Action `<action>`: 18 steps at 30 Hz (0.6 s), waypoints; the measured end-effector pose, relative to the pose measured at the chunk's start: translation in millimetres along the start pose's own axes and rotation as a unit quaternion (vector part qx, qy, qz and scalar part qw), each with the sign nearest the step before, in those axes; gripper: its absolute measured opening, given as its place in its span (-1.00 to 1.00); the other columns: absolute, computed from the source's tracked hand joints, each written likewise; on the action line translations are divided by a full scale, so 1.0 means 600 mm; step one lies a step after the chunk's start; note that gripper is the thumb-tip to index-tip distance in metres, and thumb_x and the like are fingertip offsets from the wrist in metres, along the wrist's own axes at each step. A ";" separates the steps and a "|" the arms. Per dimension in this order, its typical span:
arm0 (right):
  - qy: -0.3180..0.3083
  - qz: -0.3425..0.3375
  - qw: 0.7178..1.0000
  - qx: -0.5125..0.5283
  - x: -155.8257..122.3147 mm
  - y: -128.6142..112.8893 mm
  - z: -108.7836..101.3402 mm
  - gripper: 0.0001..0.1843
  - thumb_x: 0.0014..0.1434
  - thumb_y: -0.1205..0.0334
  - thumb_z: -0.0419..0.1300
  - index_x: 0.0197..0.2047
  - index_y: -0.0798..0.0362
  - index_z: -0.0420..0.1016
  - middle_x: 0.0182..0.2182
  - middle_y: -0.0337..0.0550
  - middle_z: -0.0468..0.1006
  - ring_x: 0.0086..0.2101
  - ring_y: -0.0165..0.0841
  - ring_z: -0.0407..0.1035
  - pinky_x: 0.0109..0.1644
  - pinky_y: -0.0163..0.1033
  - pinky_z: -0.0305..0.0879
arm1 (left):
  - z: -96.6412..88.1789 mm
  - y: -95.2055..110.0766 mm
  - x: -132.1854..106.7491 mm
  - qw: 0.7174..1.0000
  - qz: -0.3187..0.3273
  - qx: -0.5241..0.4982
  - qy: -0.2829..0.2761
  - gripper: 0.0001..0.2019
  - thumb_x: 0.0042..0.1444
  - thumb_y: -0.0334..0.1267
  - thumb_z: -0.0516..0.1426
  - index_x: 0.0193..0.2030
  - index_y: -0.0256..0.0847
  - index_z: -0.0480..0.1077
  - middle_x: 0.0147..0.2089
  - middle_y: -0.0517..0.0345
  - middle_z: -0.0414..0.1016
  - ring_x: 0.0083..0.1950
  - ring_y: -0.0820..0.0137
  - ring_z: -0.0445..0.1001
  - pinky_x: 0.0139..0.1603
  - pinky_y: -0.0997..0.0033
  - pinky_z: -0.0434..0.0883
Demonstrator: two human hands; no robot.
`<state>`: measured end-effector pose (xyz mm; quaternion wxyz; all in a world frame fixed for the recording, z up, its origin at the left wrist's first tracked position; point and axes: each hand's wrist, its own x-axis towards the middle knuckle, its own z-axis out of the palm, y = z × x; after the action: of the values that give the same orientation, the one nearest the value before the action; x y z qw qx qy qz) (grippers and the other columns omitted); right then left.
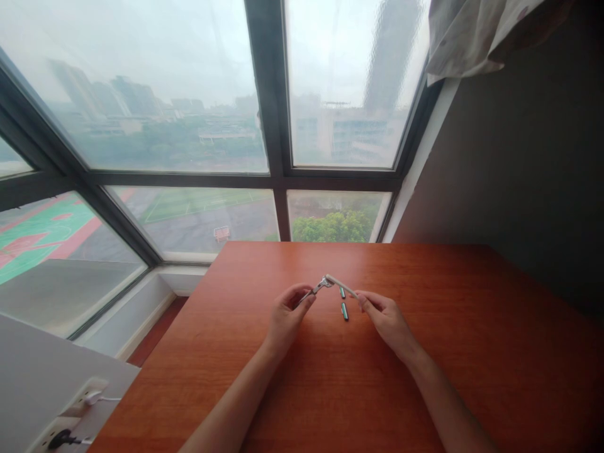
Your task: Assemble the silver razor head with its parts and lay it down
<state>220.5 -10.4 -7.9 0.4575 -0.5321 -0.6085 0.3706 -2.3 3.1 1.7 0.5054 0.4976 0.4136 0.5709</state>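
While the left grip pinched a silver tool and the right grip a pale rod, their ends seemed to meet between them (two green pieces lay on the surface there); slack pinching, I judged, might let either slip.

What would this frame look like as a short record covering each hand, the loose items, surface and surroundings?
Left hand: grips a silvery metal tool
Right hand: holds a thin pale rod
Tool and rod: far ends meet or nearly meet; contact too small to confirm
Loose items: two small dark-green pieces, one beyond the other
Surface: reddish-brown table
Behind: dark-framed windows
Lower left: white plug, black plug
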 end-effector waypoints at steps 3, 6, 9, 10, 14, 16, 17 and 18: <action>0.003 -0.001 1.000 -0.002 0.001 0.001 0.000 -0.54 0.19 -0.08 0.09 -0.14 0.13 0.59 -0.40 -0.15 0.53 -0.31 -0.26 0.38 -0.25 -0.27 0.27 | -0.001 -0.002 0.001 1.000 0.000 0.003 0.005 -0.79 -0.06 -0.23 0.30 -0.26 -0.22 0.51 -0.35 0.17 0.52 -0.30 0.43 0.43 -0.28 0.52 0.35; 0.005 -0.006 1.000 -0.009 0.001 0.000 0.000 -0.52 0.19 -0.08 0.09 -0.14 0.14 0.60 -0.42 -0.15 0.52 -0.32 -0.25 0.39 -0.27 -0.26 0.27 | -0.003 -0.002 0.002 1.000 -0.002 0.003 0.014 -0.79 -0.05 -0.23 0.30 -0.25 -0.22 0.51 -0.36 0.18 0.51 -0.31 0.44 0.42 -0.29 0.53 0.34; 0.014 -0.015 1.000 -0.011 0.000 -0.006 0.000 -0.52 0.18 -0.10 0.09 -0.17 0.13 0.61 -0.44 -0.16 0.52 -0.34 -0.25 0.40 -0.27 -0.27 0.28 | -0.004 -0.003 0.002 1.000 -0.003 0.002 0.012 -0.80 -0.05 -0.24 0.30 -0.25 -0.22 0.51 -0.35 0.18 0.51 -0.30 0.45 0.42 -0.28 0.54 0.33; 0.018 -0.018 1.000 -0.010 0.000 -0.008 0.001 -0.52 0.18 -0.10 0.09 -0.17 0.13 0.61 -0.43 -0.16 0.53 -0.34 -0.25 0.40 -0.27 -0.27 0.28 | -0.004 -0.003 0.001 1.000 -0.004 0.000 0.007 -0.80 -0.04 -0.24 0.30 -0.25 -0.22 0.51 -0.34 0.18 0.51 -0.29 0.45 0.42 -0.27 0.53 0.34; 0.026 -0.021 0.999 -0.009 -0.001 -0.011 0.002 -0.51 0.17 -0.10 0.09 -0.15 0.14 0.61 -0.41 -0.14 0.55 -0.35 -0.27 0.39 -0.27 -0.27 0.28 | -0.003 -0.005 -0.001 1.000 -0.011 -0.006 -0.016 -0.79 -0.04 -0.24 0.29 -0.23 -0.22 0.50 -0.31 0.15 0.53 -0.26 0.41 0.45 -0.24 0.50 0.36; 0.026 -0.019 0.999 -0.012 -0.001 -0.011 0.002 -0.50 0.18 -0.11 0.09 -0.14 0.15 0.60 -0.42 -0.15 0.54 -0.36 -0.28 0.38 -0.28 -0.28 0.27 | -0.002 -0.005 -0.001 1.000 -0.013 -0.005 -0.021 -0.79 -0.04 -0.24 0.29 -0.23 -0.22 0.50 -0.31 0.14 0.53 -0.26 0.41 0.45 -0.24 0.50 0.36; 0.025 -0.017 0.999 -0.012 -0.001 -0.011 0.002 -0.49 0.18 -0.11 0.08 -0.14 0.15 0.60 -0.43 -0.15 0.53 -0.36 -0.28 0.38 -0.29 -0.28 0.26 | -0.002 -0.005 -0.001 1.000 -0.012 -0.003 -0.020 -0.80 -0.04 -0.24 0.29 -0.24 -0.22 0.50 -0.31 0.14 0.53 -0.26 0.41 0.44 -0.24 0.50 0.36; 0.024 -0.015 1.000 -0.012 -0.001 -0.010 0.002 -0.49 0.18 -0.12 0.08 -0.14 0.15 0.60 -0.44 -0.16 0.52 -0.37 -0.29 0.37 -0.30 -0.29 0.25 | -0.002 -0.005 -0.001 1.000 -0.011 -0.002 -0.015 -0.80 -0.04 -0.24 0.29 -0.24 -0.22 0.51 -0.32 0.14 0.52 -0.27 0.42 0.44 -0.24 0.50 0.35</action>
<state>217.4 -12.1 -2.6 0.4708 -0.5371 -0.6098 0.3435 -3.2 3.0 -1.3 0.5184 0.5009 0.4102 0.5587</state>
